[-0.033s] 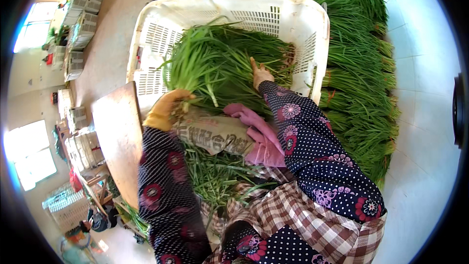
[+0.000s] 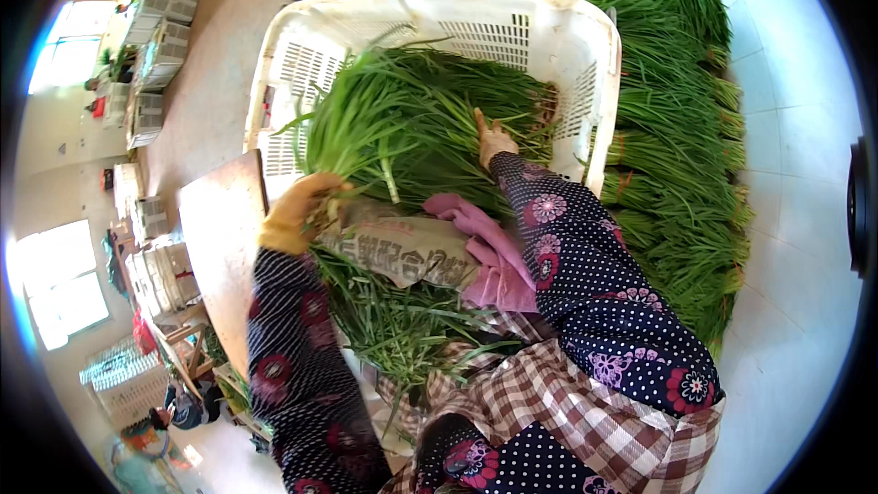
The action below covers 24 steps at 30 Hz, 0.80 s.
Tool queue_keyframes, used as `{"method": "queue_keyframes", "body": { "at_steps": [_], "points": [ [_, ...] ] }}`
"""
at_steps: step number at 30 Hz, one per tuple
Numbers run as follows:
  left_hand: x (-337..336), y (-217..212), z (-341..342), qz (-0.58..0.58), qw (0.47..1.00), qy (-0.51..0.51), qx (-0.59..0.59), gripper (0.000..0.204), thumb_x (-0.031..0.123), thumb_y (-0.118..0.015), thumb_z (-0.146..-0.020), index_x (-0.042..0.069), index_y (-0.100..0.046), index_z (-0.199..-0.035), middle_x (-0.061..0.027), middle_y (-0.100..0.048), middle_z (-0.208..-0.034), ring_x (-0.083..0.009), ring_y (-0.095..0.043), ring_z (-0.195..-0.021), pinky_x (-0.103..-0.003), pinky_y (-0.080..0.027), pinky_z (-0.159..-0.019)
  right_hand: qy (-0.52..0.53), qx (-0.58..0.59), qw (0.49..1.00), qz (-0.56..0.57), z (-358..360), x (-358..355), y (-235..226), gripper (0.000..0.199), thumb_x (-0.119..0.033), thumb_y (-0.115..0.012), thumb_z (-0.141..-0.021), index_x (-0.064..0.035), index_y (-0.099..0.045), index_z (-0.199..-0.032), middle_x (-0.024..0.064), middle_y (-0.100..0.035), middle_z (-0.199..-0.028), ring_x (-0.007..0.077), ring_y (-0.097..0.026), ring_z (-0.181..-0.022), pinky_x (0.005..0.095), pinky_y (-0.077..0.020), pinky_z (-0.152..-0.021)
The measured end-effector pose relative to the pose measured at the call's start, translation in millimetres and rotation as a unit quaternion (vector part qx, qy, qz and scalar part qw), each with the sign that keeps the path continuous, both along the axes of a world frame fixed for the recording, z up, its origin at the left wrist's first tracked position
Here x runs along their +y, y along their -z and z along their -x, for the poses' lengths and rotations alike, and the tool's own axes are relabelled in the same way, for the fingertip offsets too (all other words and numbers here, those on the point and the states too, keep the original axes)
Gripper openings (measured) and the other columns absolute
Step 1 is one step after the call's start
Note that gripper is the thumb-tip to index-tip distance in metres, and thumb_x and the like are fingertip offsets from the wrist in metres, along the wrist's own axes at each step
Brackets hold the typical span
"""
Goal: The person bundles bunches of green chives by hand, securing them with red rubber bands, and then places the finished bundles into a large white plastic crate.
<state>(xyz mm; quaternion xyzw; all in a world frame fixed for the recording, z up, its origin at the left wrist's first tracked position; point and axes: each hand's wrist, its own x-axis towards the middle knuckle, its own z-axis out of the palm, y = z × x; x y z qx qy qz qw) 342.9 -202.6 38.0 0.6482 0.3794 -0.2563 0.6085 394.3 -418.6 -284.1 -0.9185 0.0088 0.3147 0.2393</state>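
Note:
My left hand, in a yellow covering, is closed around the pale stem ends of a bunch of chives. The long leaves fan upward over the near left part of a white plastic crate. Inside the crate, my right hand lies on more chives, its index finger stretched forward and nothing visibly gripped. Between my forearms are a printed beige sack and a pink cloth. Loose green leaves cover my lap below them.
Right of the crate, stacked bundles of chives line a tiled wall. A wooden board stands at the left. Farther left are stacked crates and a person low in the background.
My left hand has shifted slightly left with the chive bunch, whose leaves have swung left too. My right hand stays nearly in place on the chives.

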Motion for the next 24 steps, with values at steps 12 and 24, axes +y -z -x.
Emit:
{"method": "queue_keyframes", "body": {
  "at_steps": [12, 24],
  "points": [
    [85, -218, 258, -0.066, 0.942, -0.179, -0.277, 0.023, 0.019, -0.057, -0.081, -0.003, -0.057, -0.076, -0.0042, -0.051, -0.057, -0.0099, -0.044, -0.046, -0.021, -0.036, -0.043, -0.037, 0.045, 0.996, -0.071, -9, 13, -4, 0.116, -0.006, -0.065, -0.067, -0.0261, 0.026, -0.136, 0.0318, -0.020, -0.139, 0.0357, -0.038, -0.124, 0.0381, -0.0326, -0.103],
    [69, 96, 388, 0.459, 0.593, -0.457, -0.478, 0.073, 0.017, -0.065, -0.081, -0.006, -0.022, -0.135, -0.0095, -0.057, -0.090, -0.0149, -0.056, -0.072, -0.027, -0.048, -0.062, -0.218, -0.319, 0.921, 0.047, -76, -9, 3, 0.051, -0.023, -0.057, -0.077, -0.0037, -0.049, -0.124, 0.0208, -0.050, -0.122, 0.0322, -0.049, -0.114, 0.0349, -0.0389, -0.097]
  ]
}}
